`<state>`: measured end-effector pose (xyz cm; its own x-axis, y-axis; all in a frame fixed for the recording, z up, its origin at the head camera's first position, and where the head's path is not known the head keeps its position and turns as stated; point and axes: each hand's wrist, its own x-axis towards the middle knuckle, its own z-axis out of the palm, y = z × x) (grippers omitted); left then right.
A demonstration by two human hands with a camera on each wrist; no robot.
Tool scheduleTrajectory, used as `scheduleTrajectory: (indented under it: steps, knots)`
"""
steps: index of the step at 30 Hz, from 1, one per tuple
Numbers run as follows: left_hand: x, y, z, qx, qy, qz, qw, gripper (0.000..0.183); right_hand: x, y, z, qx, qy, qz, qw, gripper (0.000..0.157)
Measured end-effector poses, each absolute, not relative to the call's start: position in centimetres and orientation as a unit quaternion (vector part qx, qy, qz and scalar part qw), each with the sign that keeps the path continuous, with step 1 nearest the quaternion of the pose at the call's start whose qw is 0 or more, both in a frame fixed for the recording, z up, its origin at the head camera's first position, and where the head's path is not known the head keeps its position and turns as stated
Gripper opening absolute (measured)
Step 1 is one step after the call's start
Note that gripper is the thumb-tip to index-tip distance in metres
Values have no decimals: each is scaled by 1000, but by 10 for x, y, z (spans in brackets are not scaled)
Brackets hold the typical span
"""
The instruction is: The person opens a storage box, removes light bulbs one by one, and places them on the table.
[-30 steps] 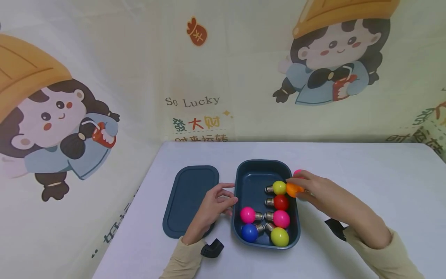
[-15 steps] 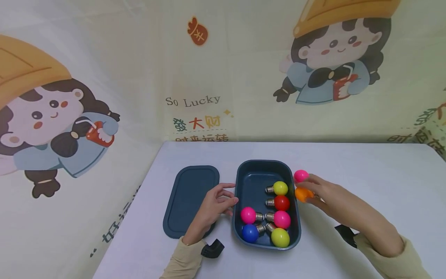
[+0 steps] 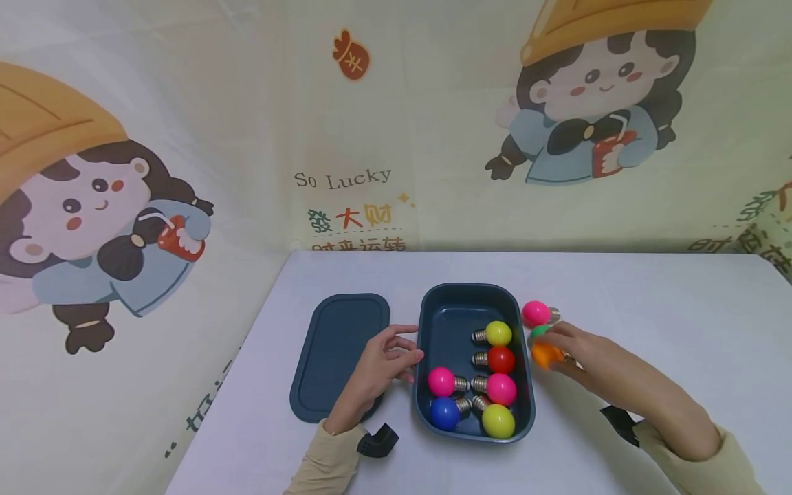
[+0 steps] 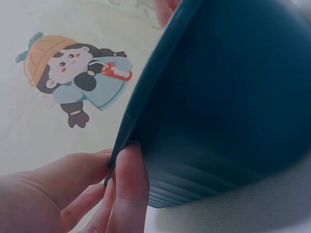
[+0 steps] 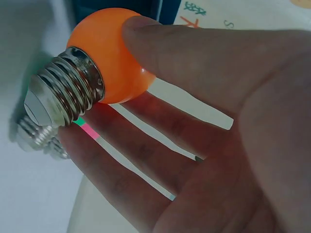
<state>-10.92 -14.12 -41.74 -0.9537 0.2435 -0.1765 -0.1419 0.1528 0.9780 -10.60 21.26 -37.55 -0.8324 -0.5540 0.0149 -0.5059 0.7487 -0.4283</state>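
Observation:
My left hand [image 3: 385, 359] pinches the left rim of a dark blue plastic box [image 3: 450, 330]; in the left wrist view its thumb and fingers lie on either side of the box wall [image 4: 214, 107]. Just outside the right wall, my right hand [image 3: 584, 354] holds an orange light bulb [image 3: 546, 355] between thumb and fingers. The right wrist view shows the bulb's metal screw base [image 5: 65, 87] pointing away from the palm. Partly hidden behind the orange bulb is a green bulb [image 3: 537, 332]. A pink bulb [image 3: 535, 313] lies on the table beyond it.
Inside the box several bulbs lie along the right and near sides, among them a yellow bulb [image 3: 498, 333], a red bulb [image 3: 500, 359] and a blue bulb [image 3: 444, 413]. Left of the box a flat dark blue lid [image 3: 328, 344] rests on the white table [image 3: 650, 302].
The right hand has moved right and slightly nearer with the orange bulb, from over the box's right rim to outside it. The pink and green bulbs have come into view. The left hand stays put.

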Motion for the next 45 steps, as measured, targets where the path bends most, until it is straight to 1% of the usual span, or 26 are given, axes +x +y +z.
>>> scheduleTrajectory:
  steps: [5,13,20,30,35,42,45]
  knots:
    - [-110,-142,-417,35,744,650,149,49,-107,214,-379,-275,934,-212,83,38]
    - [-111,-143,-416,38,746,648,149,49,-109,219,-385,-267,935,-206,108,44]
    - [-111,-143,-416,38,746,649,147,49,-108,220,-389,-271,934,-208,106,49]
    - [-111,-143,-417,38,750,643,146,49,-109,222,-396,-262,935,-208,121,49]
    - [-112,-143,-418,37,751,643,145,49,-110,223,-397,-260,935,-209,120,48]
    - [-111,-142,-418,38,749,645,146,49,-112,223,-397,-262,934,-210,123,51]
    - [-111,-142,-417,37,749,645,145,49,-112,223,-396,-260,935,-210,120,49]
